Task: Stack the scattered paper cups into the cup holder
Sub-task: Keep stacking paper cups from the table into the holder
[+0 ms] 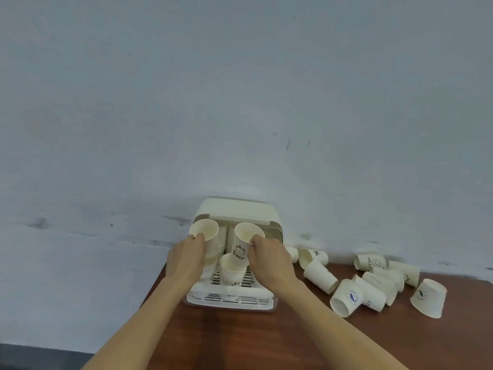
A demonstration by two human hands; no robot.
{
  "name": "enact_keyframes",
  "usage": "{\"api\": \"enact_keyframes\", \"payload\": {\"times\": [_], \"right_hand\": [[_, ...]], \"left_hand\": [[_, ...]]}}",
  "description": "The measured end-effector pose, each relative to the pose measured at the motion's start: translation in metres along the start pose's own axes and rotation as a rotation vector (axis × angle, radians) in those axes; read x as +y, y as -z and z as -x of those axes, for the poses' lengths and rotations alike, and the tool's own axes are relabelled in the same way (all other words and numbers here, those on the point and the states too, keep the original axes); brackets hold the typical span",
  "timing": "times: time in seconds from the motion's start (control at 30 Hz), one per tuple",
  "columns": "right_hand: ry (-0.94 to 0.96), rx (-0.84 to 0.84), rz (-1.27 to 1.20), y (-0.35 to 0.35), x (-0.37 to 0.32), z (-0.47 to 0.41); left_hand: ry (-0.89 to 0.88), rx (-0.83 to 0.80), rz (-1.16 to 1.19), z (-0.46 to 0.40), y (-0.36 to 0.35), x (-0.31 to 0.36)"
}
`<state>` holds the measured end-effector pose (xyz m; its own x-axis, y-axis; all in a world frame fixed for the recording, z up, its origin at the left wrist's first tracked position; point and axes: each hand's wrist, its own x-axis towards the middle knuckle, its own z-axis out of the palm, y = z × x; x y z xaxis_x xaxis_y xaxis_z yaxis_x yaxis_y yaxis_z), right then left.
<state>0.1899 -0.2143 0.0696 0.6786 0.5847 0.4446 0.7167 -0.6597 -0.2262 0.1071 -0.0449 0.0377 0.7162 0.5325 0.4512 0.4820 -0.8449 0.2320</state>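
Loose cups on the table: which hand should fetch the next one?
Right. The loose cups all lie right of the cup holder, on the right hand side; the left hand would have to cross over.

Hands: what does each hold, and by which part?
Left hand pinches a plain white paper cup at its rim; right hand pinches the "Bear" paper cup at its rim.

The paper cup (244, 245) pinched at its rim by the right hand (269, 259) carries the word "Bear" under a small drawn bear face. At about three o'clock from it, a cup lying on its side (370, 261) on the counter (266, 340) reads "HELLO" beside a circled mark. A nearer tipped cup (372, 295) shows the letters "LO" at its rim edge. Print on the other cups is too small to read.
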Motion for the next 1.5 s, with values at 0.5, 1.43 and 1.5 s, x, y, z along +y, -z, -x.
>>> {"api": "enact_keyframes", "payload": {"times": [0.5,1.43,1.5], "right_hand": [[0.011,-0.031,0.088,-0.033,-0.012,0.0],[0.054,-0.199,0.137,-0.083,-0.011,0.007],[0.059,-0.172,0.102,-0.081,-0.009,0.009]], "left_hand": [[-0.1,-0.142,-0.264,0.01,0.0,-0.011],[-0.122,-0.136,-0.14,0.031,-0.022,0.015],[-0.128,-0.137,-0.118,0.033,-0.02,0.019]]}}
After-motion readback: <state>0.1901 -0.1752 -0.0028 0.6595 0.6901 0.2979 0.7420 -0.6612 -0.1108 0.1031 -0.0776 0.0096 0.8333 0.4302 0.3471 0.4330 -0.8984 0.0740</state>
